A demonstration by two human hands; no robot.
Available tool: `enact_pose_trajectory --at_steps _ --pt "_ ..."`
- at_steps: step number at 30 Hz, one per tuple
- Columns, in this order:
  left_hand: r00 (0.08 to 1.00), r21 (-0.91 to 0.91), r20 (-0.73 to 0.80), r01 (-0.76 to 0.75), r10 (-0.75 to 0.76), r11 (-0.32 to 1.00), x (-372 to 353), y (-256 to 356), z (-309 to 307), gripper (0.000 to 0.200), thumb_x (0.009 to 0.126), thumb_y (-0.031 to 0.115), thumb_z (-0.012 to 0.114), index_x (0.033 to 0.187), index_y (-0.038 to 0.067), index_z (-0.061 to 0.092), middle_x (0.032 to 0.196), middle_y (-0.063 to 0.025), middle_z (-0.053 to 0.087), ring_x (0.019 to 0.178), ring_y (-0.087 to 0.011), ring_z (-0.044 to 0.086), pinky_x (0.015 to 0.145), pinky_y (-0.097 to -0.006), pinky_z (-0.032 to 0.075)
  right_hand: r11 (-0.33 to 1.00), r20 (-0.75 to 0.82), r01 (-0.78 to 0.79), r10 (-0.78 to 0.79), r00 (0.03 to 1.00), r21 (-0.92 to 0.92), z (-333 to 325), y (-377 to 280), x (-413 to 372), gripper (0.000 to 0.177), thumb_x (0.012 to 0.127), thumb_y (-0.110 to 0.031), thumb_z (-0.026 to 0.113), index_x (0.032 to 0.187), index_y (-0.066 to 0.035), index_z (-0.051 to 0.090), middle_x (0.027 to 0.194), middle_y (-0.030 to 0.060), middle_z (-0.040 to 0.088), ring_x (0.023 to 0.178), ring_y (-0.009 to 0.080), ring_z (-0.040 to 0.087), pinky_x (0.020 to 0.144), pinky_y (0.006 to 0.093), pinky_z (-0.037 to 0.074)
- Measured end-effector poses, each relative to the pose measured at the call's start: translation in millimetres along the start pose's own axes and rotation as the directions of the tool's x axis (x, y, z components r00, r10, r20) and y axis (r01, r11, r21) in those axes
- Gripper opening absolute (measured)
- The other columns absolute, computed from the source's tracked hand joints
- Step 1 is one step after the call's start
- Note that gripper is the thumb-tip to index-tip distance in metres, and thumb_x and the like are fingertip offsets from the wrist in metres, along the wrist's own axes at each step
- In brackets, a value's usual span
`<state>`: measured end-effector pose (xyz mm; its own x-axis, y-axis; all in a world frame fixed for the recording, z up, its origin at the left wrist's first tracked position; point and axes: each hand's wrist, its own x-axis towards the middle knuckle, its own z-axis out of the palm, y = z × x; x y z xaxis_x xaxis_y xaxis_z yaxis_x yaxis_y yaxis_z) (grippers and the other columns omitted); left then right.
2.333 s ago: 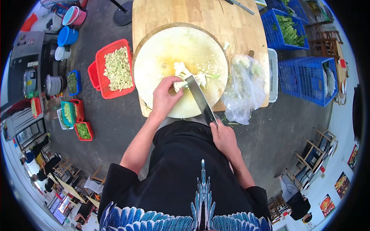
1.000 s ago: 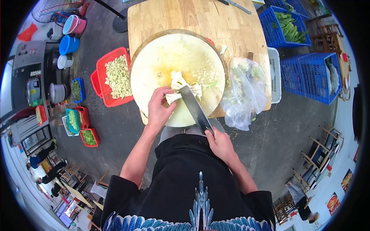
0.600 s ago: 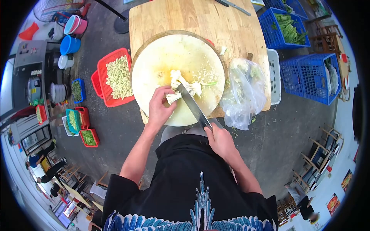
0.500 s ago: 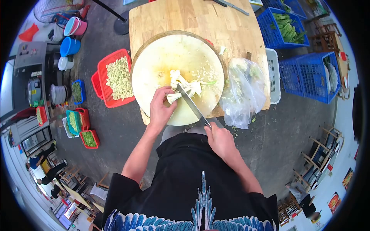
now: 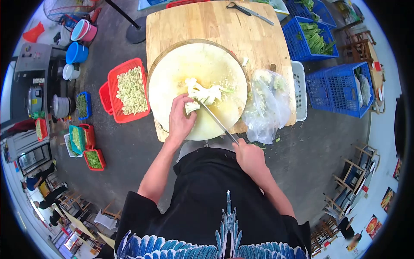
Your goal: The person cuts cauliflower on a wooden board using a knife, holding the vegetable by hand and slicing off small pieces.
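Note:
On the round cutting board (image 5: 170,71), my left hand (image 5: 182,118) has its fingers curled on a pale piece of cauliflower (image 5: 192,107). My right hand (image 5: 251,160) grips the handle of a knife (image 5: 218,122). Its blade slants up and left across the board, with the tip close to my left fingertips. Beyond the blade lies more white cauliflower (image 5: 205,93) with branching stems. The knife tip sits between this and the piece at my left fingers; whether the two are fully separate is hard to tell. Small white crumbs are scattered over the board's right side.
Left of the wooden table (image 5: 185,21), a red basket (image 5: 113,84) holds chopped pale pieces. A clear plastic bag (image 5: 267,110) with cauliflower lies right of the board. Peeler and knife-like tools (image 5: 252,13) rest at the back. Blue crates (image 5: 340,88) stand on the right.
The blade has turned from showing its broad side to a narrower edge, its tip now lower and nearer my left fingers. The whole view has shifted slightly.

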<state>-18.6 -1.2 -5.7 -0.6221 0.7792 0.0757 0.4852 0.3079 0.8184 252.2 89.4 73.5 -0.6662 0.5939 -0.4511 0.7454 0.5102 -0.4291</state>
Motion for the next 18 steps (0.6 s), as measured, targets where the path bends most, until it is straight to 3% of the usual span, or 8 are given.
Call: enact_pose_trajectory --at_steps 2,7,11,14,18 --pt "1.000 -0.008 0.019 -0.003 0.003 1.000 8 6 -4 0.042 0.085 -0.007 0.069 0.126 0.003 0.065 0.147 -0.0227 0.063 0.129 -0.0425 0.066 0.111 -0.0440 0.054 0.999 -0.022 0.017 -0.016 1.000 0.039 -6 7 -4 0.032 0.113 -0.031 0.060 0.103 -0.003 0.069 0.071 0.0228 0.073 0.069 0.0463 0.074 0.063 0.0574 0.058" --pt "0.996 0.033 0.001 -0.090 0.090 0.995 19 0 -3 0.041 0.087 -0.010 0.063 0.126 0.003 0.068 0.151 -0.0222 0.062 0.126 -0.0388 0.069 0.096 -0.0412 0.059 0.989 -0.111 0.020 -0.003 0.994 0.147 -24 17 -11 0.034 0.113 -0.033 0.060 0.102 -0.004 0.072 0.071 0.0233 0.071 0.067 0.0465 0.072 0.062 0.0580 0.056" --pt "0.997 0.042 -0.012 -0.077 0.077 0.996 29 -1 -1 0.041 0.088 -0.011 0.061 0.125 0.004 0.071 0.151 -0.0221 0.062 0.123 -0.0365 0.071 0.084 -0.0391 0.060 1.000 -0.207 -0.028 0.029 0.978 0.012 -30 34 14 0.032 0.113 -0.033 0.060 0.103 -0.005 0.073 0.071 0.0233 0.071 0.068 0.0459 0.073 0.062 0.0576 0.056" --pt "0.999 0.013 -0.035 -0.020 0.020 1.000 26 5 -4 0.042 0.088 -0.007 0.063 0.128 0.005 0.071 0.153 -0.0212 0.062 0.126 -0.0381 0.069 0.093 -0.0406 0.059 0.994 -0.223 0.015 -0.039 0.974 -0.105 -41 34 27 0.030 0.113 -0.032 0.061 0.102 -0.006 0.072 0.071 0.0221 0.072 0.068 0.0453 0.073 0.062 0.0568 0.056" --pt "0.989 0.216 -0.060 -0.121 0.137 0.969 7 2 -1 0.038 0.090 0.004 0.071 0.128 0.006 0.071 0.153 -0.0221 0.061 0.132 -0.0410 0.065 0.108 -0.0462 0.054 0.990 -0.191 0.061 -0.085 0.978 -0.129 -45 35 32 0.030 0.112 -0.031 0.062 0.100 -0.006 0.070 0.072 0.0203 0.073 0.069 0.0441 0.074 0.063 0.0555 0.057"
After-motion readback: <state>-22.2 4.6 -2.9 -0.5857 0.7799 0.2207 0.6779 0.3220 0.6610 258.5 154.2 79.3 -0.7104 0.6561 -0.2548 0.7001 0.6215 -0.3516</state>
